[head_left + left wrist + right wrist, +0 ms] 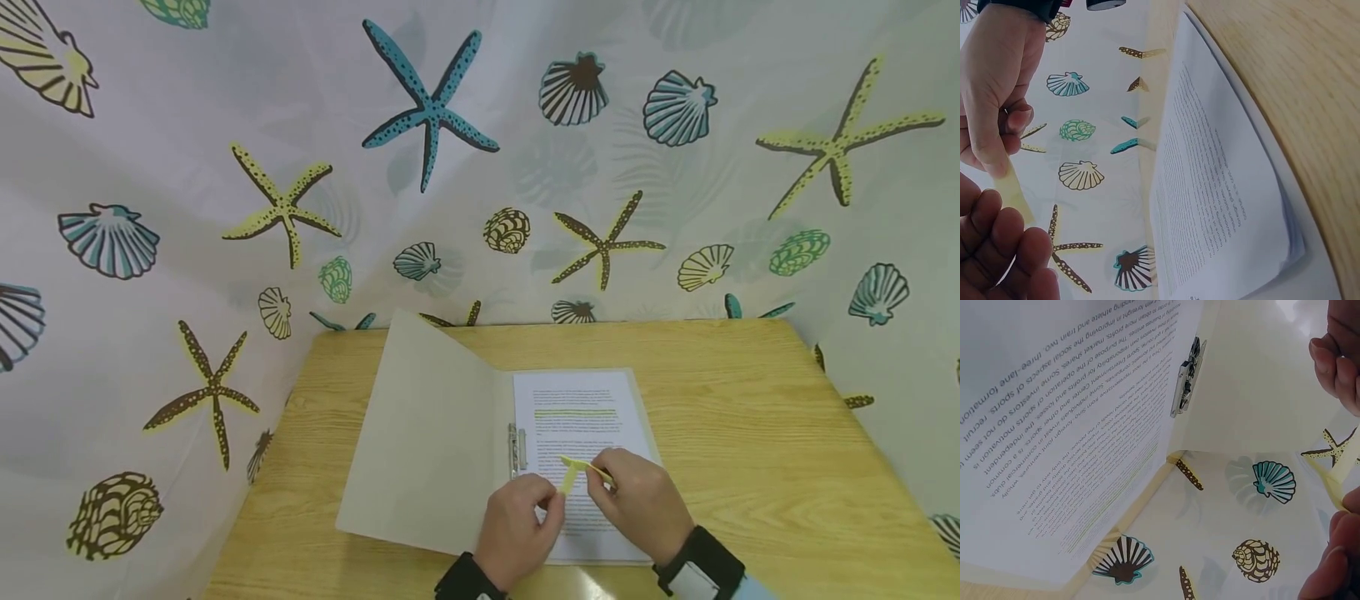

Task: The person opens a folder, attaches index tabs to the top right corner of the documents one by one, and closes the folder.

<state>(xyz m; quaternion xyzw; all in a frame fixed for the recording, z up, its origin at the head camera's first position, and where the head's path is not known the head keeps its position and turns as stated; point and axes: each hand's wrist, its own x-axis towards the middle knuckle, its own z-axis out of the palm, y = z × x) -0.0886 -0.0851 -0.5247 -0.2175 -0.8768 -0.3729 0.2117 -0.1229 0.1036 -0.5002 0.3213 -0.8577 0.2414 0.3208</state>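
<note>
In the head view both hands are over the printed pages (573,392) of an open folder (427,450). My left hand (519,523) pinches the lower end of a thin yellow paper strip (568,481) between thumb and fingertips. My right hand (637,500) pinches a second yellow piece (576,462), which meets the strip's top end and looks like a small pad of sticky notes. The left wrist view shows the pale yellow strip (1015,195) stretching between the two hands. In the right wrist view the yellow pieces (1335,484) are partly cut off at the edge.
A metal clip (516,450) lies along the folder's spine, beside the pages. One yellow highlighted passage (574,414) crosses the upper page. The folder's left cover stands partly raised above the wooden table (750,417). Behind hangs a shell-and-starfish patterned cloth (510,167).
</note>
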